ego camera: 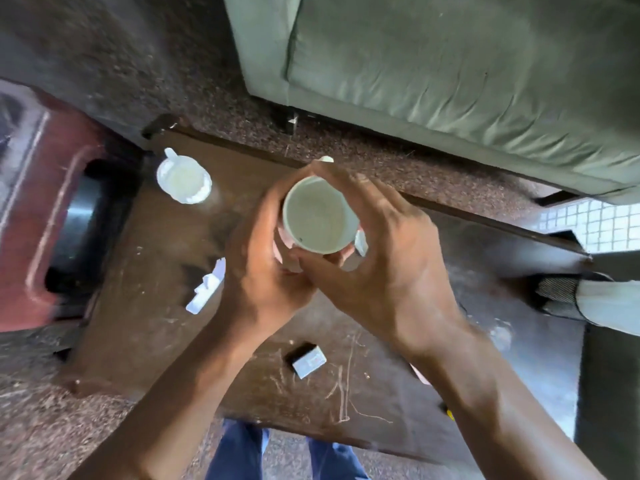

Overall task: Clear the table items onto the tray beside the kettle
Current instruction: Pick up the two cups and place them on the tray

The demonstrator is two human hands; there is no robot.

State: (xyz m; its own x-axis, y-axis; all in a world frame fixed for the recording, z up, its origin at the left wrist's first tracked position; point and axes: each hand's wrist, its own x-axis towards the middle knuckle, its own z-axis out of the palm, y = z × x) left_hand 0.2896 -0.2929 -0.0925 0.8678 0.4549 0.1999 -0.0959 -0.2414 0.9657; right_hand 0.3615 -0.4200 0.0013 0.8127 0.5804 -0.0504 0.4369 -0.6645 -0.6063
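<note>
A white cup (320,216) is held above the middle of the dark wooden table (381,393), seen from above with its inside empty. My left hand (266,268) wraps its left side and my right hand (384,261) closes around its right side and bottom. A second white cup with a handle (183,178) stands at the table's far left. A crumpled white paper (206,289) lies left of my hands. A small matchbox (308,358) lies near the front edge. No tray or kettle shows.
A green sofa (467,81) stands beyond the table. A reddish-brown stool or crate (45,209) with a dark opening sits at the left. Speckled carpet surrounds the table. A person's foot (581,299) rests at the right. My blue trousers (242,455) show below.
</note>
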